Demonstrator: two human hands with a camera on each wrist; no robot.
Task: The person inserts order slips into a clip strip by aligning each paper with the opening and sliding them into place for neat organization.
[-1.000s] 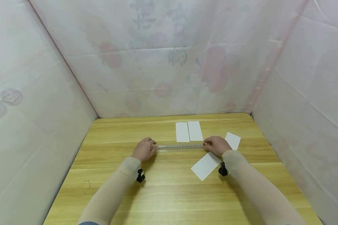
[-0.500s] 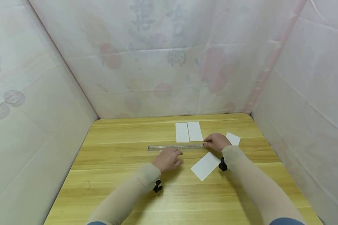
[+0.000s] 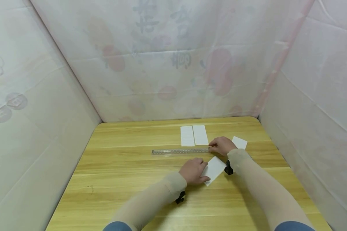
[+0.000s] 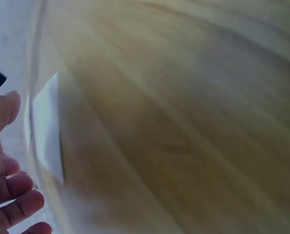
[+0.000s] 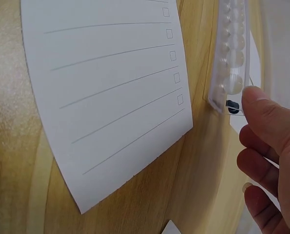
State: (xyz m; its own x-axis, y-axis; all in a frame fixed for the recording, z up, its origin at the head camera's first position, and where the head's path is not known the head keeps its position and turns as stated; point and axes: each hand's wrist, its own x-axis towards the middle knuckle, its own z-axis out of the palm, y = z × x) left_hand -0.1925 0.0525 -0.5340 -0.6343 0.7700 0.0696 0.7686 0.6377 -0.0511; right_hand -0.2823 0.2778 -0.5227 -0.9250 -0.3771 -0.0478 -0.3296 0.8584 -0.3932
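A long clear plastic strip [image 3: 180,151] lies across the table, with a row of round bumps or beads along it and a black spot at its right end. My right hand [image 3: 223,146] pinches that end; the right wrist view shows the thumb [image 5: 264,112] on it, the index finger mostly hidden. Below the strip lies a slanted white ruled sheet [image 3: 215,168] with small check boxes. At the sheet's left edge is my left hand [image 3: 193,171], thumb and fingers spread over it. In the left wrist view, the fingers [image 4: 20,207] are loosely bent and hold nothing; contact cannot be told.
Two white sheets stand side by side behind the strip, a left sheet [image 3: 187,136] and a right sheet [image 3: 200,135]. Another sheet [image 3: 239,142] is partly hidden by the right hand. Fabric walls [image 3: 167,73] enclose the wooden table [image 3: 112,170] at the back and sides.
My left hand has let go of the strip's left end and moved right and nearer, over the slanted sheet. The right hand has stayed at the strip's right end.
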